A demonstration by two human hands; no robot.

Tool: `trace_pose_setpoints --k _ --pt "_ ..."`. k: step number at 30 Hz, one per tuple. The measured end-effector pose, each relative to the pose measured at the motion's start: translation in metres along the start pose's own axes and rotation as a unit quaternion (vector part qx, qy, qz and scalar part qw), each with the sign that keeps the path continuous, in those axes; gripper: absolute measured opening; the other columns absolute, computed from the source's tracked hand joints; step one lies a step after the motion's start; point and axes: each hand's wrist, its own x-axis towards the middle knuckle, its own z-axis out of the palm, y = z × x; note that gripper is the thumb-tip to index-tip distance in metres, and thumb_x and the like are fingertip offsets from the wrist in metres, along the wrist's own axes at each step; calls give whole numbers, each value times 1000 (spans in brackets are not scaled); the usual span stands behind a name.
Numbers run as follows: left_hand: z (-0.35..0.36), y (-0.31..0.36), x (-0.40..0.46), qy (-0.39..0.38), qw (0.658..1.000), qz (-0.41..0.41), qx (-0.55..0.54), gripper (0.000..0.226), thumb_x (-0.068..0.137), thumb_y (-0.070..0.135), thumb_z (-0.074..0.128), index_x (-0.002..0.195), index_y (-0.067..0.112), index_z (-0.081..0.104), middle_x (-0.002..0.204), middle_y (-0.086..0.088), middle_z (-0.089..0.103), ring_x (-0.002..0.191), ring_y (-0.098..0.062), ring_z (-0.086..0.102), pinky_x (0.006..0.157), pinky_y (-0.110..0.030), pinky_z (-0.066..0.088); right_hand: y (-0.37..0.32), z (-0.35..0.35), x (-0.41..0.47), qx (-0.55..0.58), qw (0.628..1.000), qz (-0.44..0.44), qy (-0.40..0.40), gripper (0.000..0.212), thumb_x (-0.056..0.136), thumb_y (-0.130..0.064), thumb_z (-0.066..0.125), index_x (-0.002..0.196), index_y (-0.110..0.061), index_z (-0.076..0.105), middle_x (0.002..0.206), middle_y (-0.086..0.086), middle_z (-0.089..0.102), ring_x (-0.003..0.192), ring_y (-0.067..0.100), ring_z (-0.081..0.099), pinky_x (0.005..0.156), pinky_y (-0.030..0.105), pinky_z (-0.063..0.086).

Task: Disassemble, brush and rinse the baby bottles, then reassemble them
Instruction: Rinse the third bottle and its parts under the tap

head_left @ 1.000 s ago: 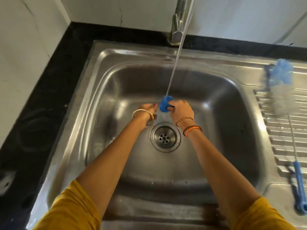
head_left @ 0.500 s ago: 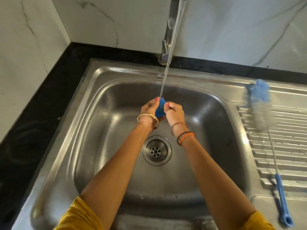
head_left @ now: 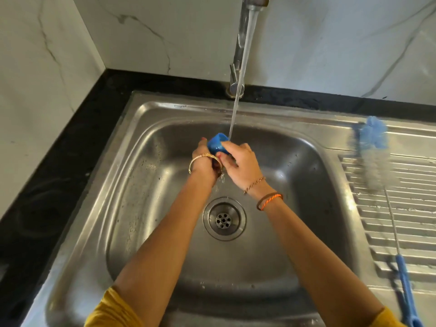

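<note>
Blue cap (head_left: 216,144) gripped by left hand (head_left: 204,159) and right hand (head_left: 239,162), mid-basin above the sink (head_left: 146,142).

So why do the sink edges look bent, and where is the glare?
Head view: the wide lens bows the sink rim and the counter edge; bright glare sits on the steel draining rack at right; the brush lying there is slightly smeared; both hands, left and right, and the blue cap under the water look fairly sharp.

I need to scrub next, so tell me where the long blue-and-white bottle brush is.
In the head view, the long blue-and-white bottle brush lies on the ribbed steel draining board, right of the basin, bristles toward the wall.
</note>
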Motion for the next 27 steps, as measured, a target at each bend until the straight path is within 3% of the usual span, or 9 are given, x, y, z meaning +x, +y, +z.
trace_pose_setpoints --k 4,9,11,14,17,20,23,25,27 --pt "-4 3 -1 -7 996 -85 15 46 92 47 48 92 1 49 51 -11 56 29 -13 48 29 -14 35 17 -9 1 -74 996 -44 -2 25 94 -15 50 83 0 66 71 12 62 81 17 40 69 27 32" --pt "-1 -10 -15 -54 983 119 130 28 93 38 49 97 11 55 81 -8 58 49 -10 55 36 -14 40 -1 2 18 183 956 213 88 32 97 -21 46 66 -15 51 65 -2 52 55 0 54 50 15 38" --pt "-2 -12 -20 -116 942 207 240 19 92 27 54 105 15 58 100 -11 57 61 -16 56 36 -13 39 -1 1 30 314 875 354 100 25 96 -26 47 76 -12 54 77 5 56 75 16 61 60 23 47" --pt "4 -5 -25 -131 857 276 416 28 88 23 60 116 18 55 110 -3 50 74 -25 61 44 -17 46 4 -11 40 435 762 478 41 26 96 -33 46 93 -8 52 91 12 57 70 25 53 53 29 45" --pt "5 -1 -20 -100 743 339 569 40 89 31 59 124 16 50 112 -1 51 102 -28 58 80 -31 52 6 -11 40 510 712 483 21 21 99 -31 40 105 -15 53 95 11 59 72 23 56 50 23 50" --pt "2 0 -15 -18 653 372 659 44 94 43 43 125 12 49 114 -15 59 105 -32 56 87 -34 44 5 -7 38 509 731 454 10 18 98 -24 45 104 -12 56 90 8 58 75 19 55 67 28 48" --pt "2 5 -17 53 717 316 619 48 99 41 30 126 6 47 121 -22 55 110 -38 53 90 -40 45 0 -8 34 373 848 375 -42 22 97 -29 46 95 -11 59 92 8 57 67 13 48 57 22 39" --pt "6 8 -17 78 847 194 489 52 99 43 27 134 6 40 130 -20 48 115 -35 50 95 -44 44 0 -9 30 283 910 297 -57 31 96 -34 47 111 -10 61 97 2 58 70 9 48 58 21 38" --pt "12 10 -17 51 957 58 280 47 98 41 33 133 10 38 124 -15 48 109 -32 54 80 -45 53 2 -10 26 259 943 209 -24 27 95 -30 49 105 -10 63 92 -1 62 76 7 52 64 19 42"
